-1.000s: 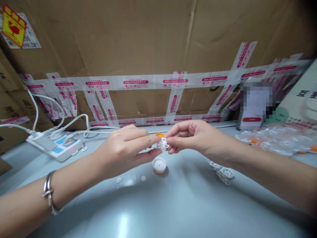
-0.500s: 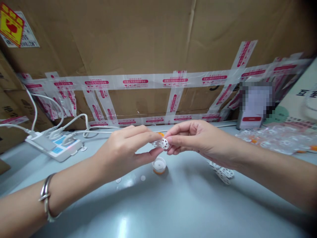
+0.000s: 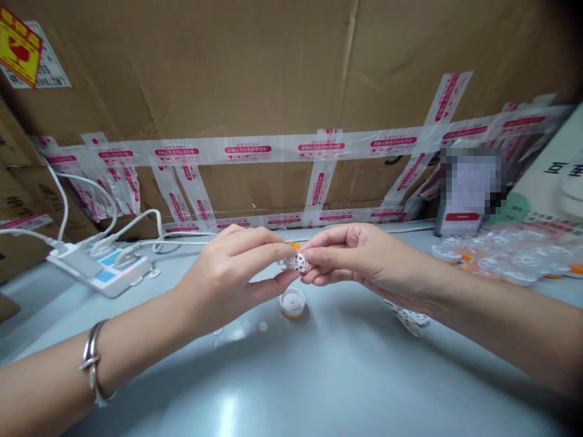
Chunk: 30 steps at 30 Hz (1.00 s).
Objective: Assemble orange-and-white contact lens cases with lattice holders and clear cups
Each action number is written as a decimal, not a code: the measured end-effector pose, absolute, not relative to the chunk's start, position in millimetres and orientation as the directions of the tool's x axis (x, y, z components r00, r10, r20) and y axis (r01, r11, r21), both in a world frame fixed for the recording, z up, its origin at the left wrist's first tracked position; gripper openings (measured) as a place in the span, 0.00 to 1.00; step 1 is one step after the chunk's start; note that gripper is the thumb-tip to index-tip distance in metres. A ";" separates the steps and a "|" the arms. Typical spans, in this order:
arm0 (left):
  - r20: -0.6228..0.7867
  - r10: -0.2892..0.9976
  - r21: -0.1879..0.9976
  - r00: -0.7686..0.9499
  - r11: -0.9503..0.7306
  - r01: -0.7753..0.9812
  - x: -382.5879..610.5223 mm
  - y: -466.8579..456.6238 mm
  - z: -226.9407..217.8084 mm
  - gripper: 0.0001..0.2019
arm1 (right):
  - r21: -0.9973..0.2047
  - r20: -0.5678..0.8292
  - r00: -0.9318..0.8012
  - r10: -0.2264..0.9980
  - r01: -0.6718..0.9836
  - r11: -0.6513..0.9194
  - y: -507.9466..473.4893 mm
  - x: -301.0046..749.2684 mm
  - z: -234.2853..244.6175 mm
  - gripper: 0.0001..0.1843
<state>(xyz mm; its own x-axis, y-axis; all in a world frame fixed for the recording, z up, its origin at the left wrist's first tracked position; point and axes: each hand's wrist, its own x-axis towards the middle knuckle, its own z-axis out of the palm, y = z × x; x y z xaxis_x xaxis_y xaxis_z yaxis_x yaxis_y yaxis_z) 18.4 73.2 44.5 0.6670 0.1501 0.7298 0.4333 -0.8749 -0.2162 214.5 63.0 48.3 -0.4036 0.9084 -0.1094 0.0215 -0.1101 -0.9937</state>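
My left hand (image 3: 232, 273) and my right hand (image 3: 350, 255) meet above the grey table (image 3: 291, 376), both pinching a small white perforated plastic piece (image 3: 298, 263) between thumb and fingertips. Under it on the table stands a small round cap (image 3: 293, 303), white on top and orange at the rim. An orange bit (image 3: 295, 246) shows just behind my fingers. A short strip of more white perforated pieces (image 3: 412, 320) lies below my right wrist. A silver bracelet (image 3: 91, 364) is on my left wrist.
A white power strip (image 3: 102, 268) with plugged-in cables sits at the left. A clear bag of white and orange parts (image 3: 505, 258) lies at the right, beside a box (image 3: 546, 188). Taped cardboard (image 3: 273, 121) walls the back. Tiny white discs (image 3: 262, 326) lie near the cap.
Both hands stay together on the white piece; it has turned slightly between the fingertips, and my right hand has dropped a little.
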 end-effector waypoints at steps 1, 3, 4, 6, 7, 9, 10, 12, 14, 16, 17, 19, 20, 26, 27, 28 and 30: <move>0.731 0.143 -0.226 0.667 -0.872 0.434 18.6 73.3 44.1 0.01 | -0.994 -0.111 -0.397 0.911 0.023 -0.112 62.7 214.1 47.7 0.13; 0.730 0.137 -0.235 0.670 -0.870 0.433 18.8 73.3 43.2 0.01 | -0.994 -0.110 -0.392 0.914 0.026 -0.108 62.2 213.3 46.8 0.13; 0.728 0.134 -0.237 0.672 -0.870 0.431 18.8 73.4 42.8 0.02 | -0.994 -0.105 -0.390 0.915 0.027 -0.103 62.0 212.8 46.6 0.13; 0.729 0.124 -0.243 0.673 -0.872 0.424 18.9 73.4 42.4 0.03 | -0.995 -0.096 -0.392 0.915 0.030 -0.092 61.7 211.7 46.6 0.13; 0.729 0.121 -0.244 0.674 -0.873 0.421 19.0 73.5 42.3 0.03 | -0.996 -0.093 -0.392 0.915 0.030 -0.088 61.7 211.3 46.6 0.12; 0.728 0.120 -0.245 0.675 -0.873 0.421 19.0 73.6 42.2 0.03 | -0.996 -0.093 -0.386 0.918 0.028 -0.089 61.7 210.8 46.6 0.12; 0.726 0.126 -0.243 0.676 -0.873 0.423 19.0 73.8 42.1 0.03 | -0.995 -0.096 -0.381 0.919 0.026 -0.094 61.9 210.9 46.4 0.12; 0.722 0.134 -0.236 0.679 -0.874 0.424 18.7 74.3 41.5 0.02 | -0.995 -0.101 -0.373 0.922 0.022 -0.100 62.3 211.4 45.5 0.11; 0.721 0.141 -0.228 0.678 -0.876 0.425 18.1 74.9 40.5 0.03 | -0.995 -0.100 -0.375 0.921 0.013 -0.103 62.8 212.3 44.3 0.11; 0.722 0.145 -0.221 0.676 -0.878 0.424 17.6 75.4 39.5 0.03 | -0.995 -0.087 -0.390 0.917 -0.008 -0.098 63.0 213.1 43.0 0.11; 0.725 0.145 -0.217 0.673 -0.879 0.424 17.5 75.5 39.2 0.04 | -0.995 -0.079 -0.396 0.915 -0.022 -0.095 62.9 213.4 42.5 0.11; 0.738 0.138 -0.208 0.661 -0.885 0.416 17.3 75.6 38.9 0.05 | -0.994 -0.067 -0.400 0.914 -0.051 -0.096 62.3 213.4 41.2 0.10; 0.743 0.136 -0.202 0.655 -0.888 0.413 17.4 75.5 38.8 0.05 | -0.993 -0.067 -0.404 0.912 -0.062 -0.100 61.9 213.2 40.5 0.10; 0.741 0.139 -0.186 0.657 -0.897 0.400 18.3 73.7 37.0 0.05 | -0.987 -0.073 -0.424 0.903 -0.096 -0.125 58.4 207.8 32.2 0.11; 0.742 0.137 -0.185 0.656 -0.899 0.397 18.4 73.4 36.6 0.04 | -0.987 -0.072 -0.410 0.909 -0.101 -0.123 57.9 206.6 30.7 0.11; 0.741 0.136 -0.186 0.657 -0.899 0.396 18.5 73.3 36.3 0.05 | -0.987 -0.069 -0.396 0.916 -0.107 -0.121 57.4 205.5 29.5 0.11; 0.739 0.138 -0.188 0.659 -0.898 0.398 18.8 73.2 35.9 0.05 | -0.987 -0.060 -0.375 0.925 -0.118 -0.112 56.5 203.4 28.1 0.12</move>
<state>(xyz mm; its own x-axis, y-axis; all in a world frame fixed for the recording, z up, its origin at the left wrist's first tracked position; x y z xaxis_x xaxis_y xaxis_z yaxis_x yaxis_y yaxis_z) 18.8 73.2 35.9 0.6594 0.1376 0.7391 0.3982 -0.8978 -0.1881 203.4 56.5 28.1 -0.3748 0.9252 -0.0601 -0.1185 -0.1120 -0.9866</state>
